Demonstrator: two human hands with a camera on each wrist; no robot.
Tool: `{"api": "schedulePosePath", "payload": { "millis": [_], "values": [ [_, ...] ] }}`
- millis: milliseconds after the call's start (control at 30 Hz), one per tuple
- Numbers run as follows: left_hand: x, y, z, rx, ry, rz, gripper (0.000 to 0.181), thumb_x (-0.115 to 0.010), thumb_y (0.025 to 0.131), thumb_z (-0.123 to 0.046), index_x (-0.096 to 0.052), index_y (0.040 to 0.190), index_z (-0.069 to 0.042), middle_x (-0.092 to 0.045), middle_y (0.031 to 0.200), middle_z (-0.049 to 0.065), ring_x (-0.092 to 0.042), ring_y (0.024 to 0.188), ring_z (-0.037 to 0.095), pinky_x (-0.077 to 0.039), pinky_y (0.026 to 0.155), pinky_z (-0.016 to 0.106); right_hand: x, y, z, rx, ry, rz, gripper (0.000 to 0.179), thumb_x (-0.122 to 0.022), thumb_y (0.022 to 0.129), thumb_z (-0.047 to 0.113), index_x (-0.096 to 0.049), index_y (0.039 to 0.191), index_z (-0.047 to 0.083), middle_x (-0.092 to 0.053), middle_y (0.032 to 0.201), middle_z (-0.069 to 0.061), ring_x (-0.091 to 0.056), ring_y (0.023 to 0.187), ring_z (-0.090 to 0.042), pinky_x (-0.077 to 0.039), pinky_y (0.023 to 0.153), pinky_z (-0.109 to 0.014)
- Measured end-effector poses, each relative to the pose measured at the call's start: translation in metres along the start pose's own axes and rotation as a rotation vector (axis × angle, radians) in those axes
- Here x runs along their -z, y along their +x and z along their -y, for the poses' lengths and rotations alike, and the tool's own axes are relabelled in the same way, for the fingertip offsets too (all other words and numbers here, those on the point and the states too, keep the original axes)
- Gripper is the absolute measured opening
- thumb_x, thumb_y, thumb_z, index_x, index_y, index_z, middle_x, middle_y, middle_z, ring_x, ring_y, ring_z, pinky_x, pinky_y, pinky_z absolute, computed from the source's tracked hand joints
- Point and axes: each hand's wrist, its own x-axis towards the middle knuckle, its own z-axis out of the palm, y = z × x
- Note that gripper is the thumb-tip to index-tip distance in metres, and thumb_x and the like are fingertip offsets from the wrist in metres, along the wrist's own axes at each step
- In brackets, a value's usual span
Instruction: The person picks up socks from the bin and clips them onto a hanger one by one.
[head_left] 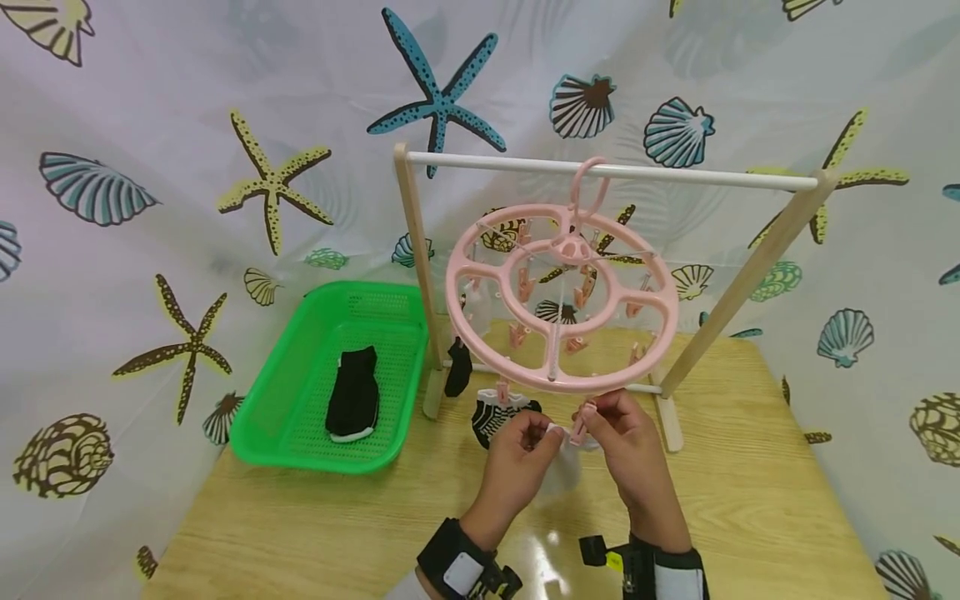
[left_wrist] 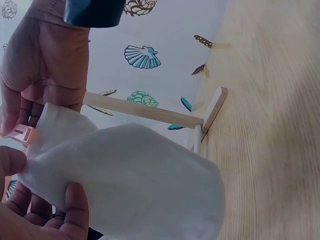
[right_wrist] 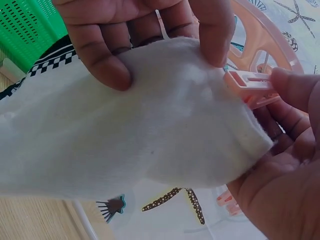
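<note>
A white sock [right_wrist: 125, 135] hangs from the fingers of my left hand [head_left: 517, 467], which pinches it near the cuff. My right hand [head_left: 633, 450] holds a pink clothespin [right_wrist: 250, 82] between thumb and fingers, its tip right at the sock's upper edge. In the left wrist view the sock [left_wrist: 135, 180] spreads wide below both hands. Just above the hands is the front rim of a round pink clip hanger [head_left: 600, 385]. To the left of my left hand, a black-and-white patterned sock [head_left: 498, 414] dangles from another clip on it.
The hanger hooks over the white bar [head_left: 487, 162] of a rack with wooden posts [head_left: 750, 275]. A black sock [head_left: 458, 368] and a whitish one [head_left: 477, 304] hang at its left side. At left, a green basket [head_left: 315, 462] contains folded black socks [head_left: 354, 392].
</note>
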Motion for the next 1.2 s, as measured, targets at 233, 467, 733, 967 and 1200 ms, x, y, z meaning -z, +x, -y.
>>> {"api": "schedulePosePath", "payload": {
  "millis": [233,467,733,967,1200],
  "values": [
    [-0.001,-0.001,-0.008,0.044,-0.013,0.005,0.005,-0.067,0.093,-0.004,-0.065,0.093,0.001,-0.06,0.081,0.002,-0.054,0.072,0.01,-0.045,0.064,0.022,0.002,-0.001,-0.001,0.004,-0.009,0.01,0.015,-0.058,0.099,0.001,-0.051,0.103,-0.011,-0.062,0.089,-0.003,-0.063,0.081,-0.015,-0.052,0.071,-0.028],
    [0.002,-0.003,-0.012,0.068,-0.029,0.029,0.007,-0.066,0.093,-0.005,-0.064,0.095,0.001,-0.06,0.086,0.001,-0.055,0.075,0.009,-0.047,0.068,0.022,0.003,0.0,-0.004,0.041,-0.001,0.044,0.019,-0.057,0.1,0.002,-0.049,0.108,-0.012,-0.058,0.093,-0.007,-0.061,0.084,-0.016,-0.052,0.072,-0.027],
    [0.008,-0.003,-0.002,0.044,-0.046,0.043,0.014,-0.07,0.093,-0.016,-0.067,0.1,-0.004,-0.065,0.093,0.004,-0.061,0.083,0.014,-0.051,0.072,0.026,0.001,0.001,-0.003,0.028,-0.02,0.03,0.021,-0.057,0.1,0.004,-0.05,0.112,-0.012,-0.057,0.097,-0.009,-0.059,0.084,-0.015,-0.051,0.074,-0.026],
    [0.019,-0.005,-0.002,0.018,0.023,0.023,0.014,-0.071,0.093,-0.018,-0.067,0.102,-0.008,-0.065,0.1,0.004,-0.063,0.093,0.017,-0.053,0.076,0.03,0.0,0.002,-0.004,0.037,-0.02,0.031,0.021,-0.057,0.1,0.003,-0.05,0.112,-0.013,-0.055,0.097,-0.012,-0.06,0.083,-0.015,-0.052,0.073,-0.025],
    [0.033,-0.005,-0.009,-0.191,0.163,0.0,0.011,-0.071,0.093,-0.015,-0.067,0.102,-0.009,-0.066,0.101,0.006,-0.064,0.092,0.019,-0.056,0.076,0.033,-0.001,0.003,-0.007,0.035,-0.039,0.044,0.022,-0.056,0.101,0.006,-0.049,0.113,-0.012,-0.054,0.099,-0.016,-0.06,0.083,-0.017,-0.052,0.074,-0.025]
  ]
}}
